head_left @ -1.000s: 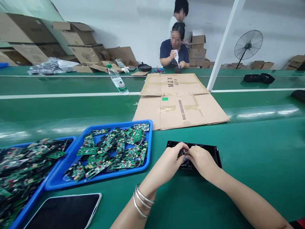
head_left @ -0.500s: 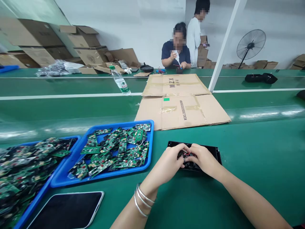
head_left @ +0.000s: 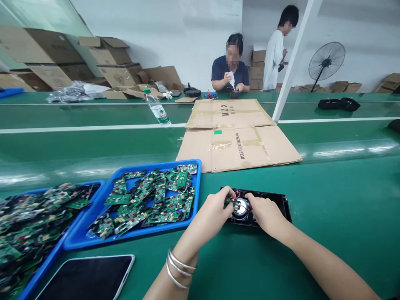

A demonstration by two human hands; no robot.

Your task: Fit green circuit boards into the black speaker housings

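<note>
A black rectangular housing (head_left: 275,200) lies on the green work surface, with a round silver speaker (head_left: 240,208) and red and black wires inside it. Over its left part, my left hand (head_left: 215,208) pinches a small circuit board (head_left: 229,202) between thumb and fingers, beside the speaker. My right hand (head_left: 265,212) rests over the middle of the housing, its fingers bent at the speaker's right edge near the wires. What the right fingertips hold, if anything, is too small to tell.
Blue trays (head_left: 198,196) of circuit boards and a phone (head_left: 89,275) lie to the left. Flattened cardboard (head_left: 240,141) is ahead, beside a tilted bottle (head_left: 158,110). Across the table, one person (head_left: 229,75) sits holding a white bottle; another person (head_left: 273,58) stands behind.
My hands have moved apart, uncovering the speaker; my left hand shifted left. The standing person in the background has moved right.
</note>
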